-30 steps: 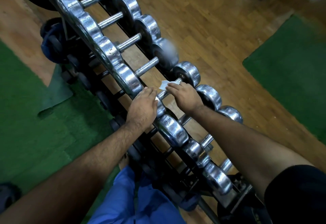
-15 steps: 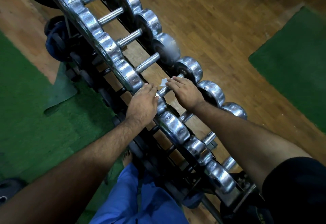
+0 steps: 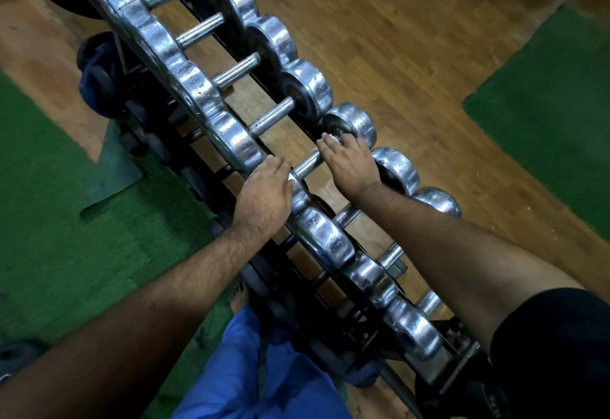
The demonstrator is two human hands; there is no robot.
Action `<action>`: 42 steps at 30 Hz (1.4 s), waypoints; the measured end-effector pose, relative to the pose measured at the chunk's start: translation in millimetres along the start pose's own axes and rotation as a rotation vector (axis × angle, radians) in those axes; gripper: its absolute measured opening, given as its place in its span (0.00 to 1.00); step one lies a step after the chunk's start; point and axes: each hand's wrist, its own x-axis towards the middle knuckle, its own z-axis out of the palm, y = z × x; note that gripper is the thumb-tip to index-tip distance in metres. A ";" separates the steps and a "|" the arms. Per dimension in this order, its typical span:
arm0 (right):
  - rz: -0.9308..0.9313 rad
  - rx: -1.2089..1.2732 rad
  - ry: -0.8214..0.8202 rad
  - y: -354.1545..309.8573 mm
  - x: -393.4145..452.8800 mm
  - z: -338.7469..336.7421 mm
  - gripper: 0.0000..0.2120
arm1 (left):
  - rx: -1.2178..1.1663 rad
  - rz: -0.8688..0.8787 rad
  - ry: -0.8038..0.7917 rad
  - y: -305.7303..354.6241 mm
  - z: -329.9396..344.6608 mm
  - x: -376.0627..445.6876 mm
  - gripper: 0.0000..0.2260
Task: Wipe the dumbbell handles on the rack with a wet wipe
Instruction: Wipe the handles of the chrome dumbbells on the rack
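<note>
The knurled steel handle (image 3: 305, 165) ran crosswise on the rack (image 3: 439, 375), from its front edge to its back edge, between the two hands. The right hand (image 3: 350, 162) gripped its far end beside the chrome head (image 3: 355, 126), fingers curled over a crumpled white wet wipe (image 3: 331, 138). The left hand (image 3: 264, 192) rested with relaxed fingers on the near head, steadying the smooth, round, shiny dumbbell.

A gym: a long black metal rack (image 3: 333, 313) carries a row of chrome round-headed dumbbells (image 3: 274, 114), standing on brown wood-plank flooring (image 3: 412, 55) with green turf mats (image 3: 554, 95).
</note>
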 end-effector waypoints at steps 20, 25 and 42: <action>0.103 0.151 0.048 0.5 1.2 -5.9 0.29 | -0.054 0.005 0.008 -3.4 0.1 0.3 0.20; -0.144 0.295 0.127 -35.4 -4.0 -4.1 0.24 | -0.053 0.008 -0.011 -5.0 -0.2 1.3 0.20; -0.196 0.412 0.220 -32.6 -13.5 12.7 0.22 | -0.023 0.014 -0.013 -5.9 2.3 1.2 0.20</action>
